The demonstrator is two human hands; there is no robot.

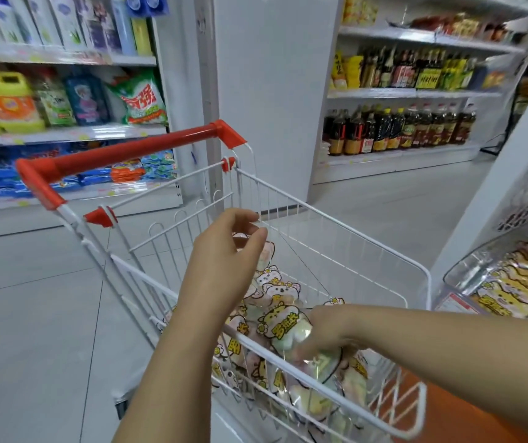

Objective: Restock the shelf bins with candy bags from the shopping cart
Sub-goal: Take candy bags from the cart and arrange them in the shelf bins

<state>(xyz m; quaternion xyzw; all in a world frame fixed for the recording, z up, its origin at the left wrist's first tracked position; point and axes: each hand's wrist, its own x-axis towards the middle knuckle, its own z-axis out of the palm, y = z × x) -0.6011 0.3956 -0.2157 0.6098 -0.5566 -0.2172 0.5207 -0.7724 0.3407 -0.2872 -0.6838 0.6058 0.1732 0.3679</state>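
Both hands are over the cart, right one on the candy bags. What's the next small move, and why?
Probably curl the right hand around the candy bag at its fingertips and lift it clear of the shopping cart. Its fingers lie blurred on the pile, grip unclear, and the clear shelf bin of matching bags waits just right.

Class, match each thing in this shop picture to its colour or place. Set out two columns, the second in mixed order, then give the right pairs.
Things
1. cart handle
2. right hand
3. clear bin
4. dark bottles

Matches
A. on the far shelf
B. red
C. at the right edge, holding candy bags
D. down among the bags in the cart

Pairs: 1-B, 2-D, 3-C, 4-A
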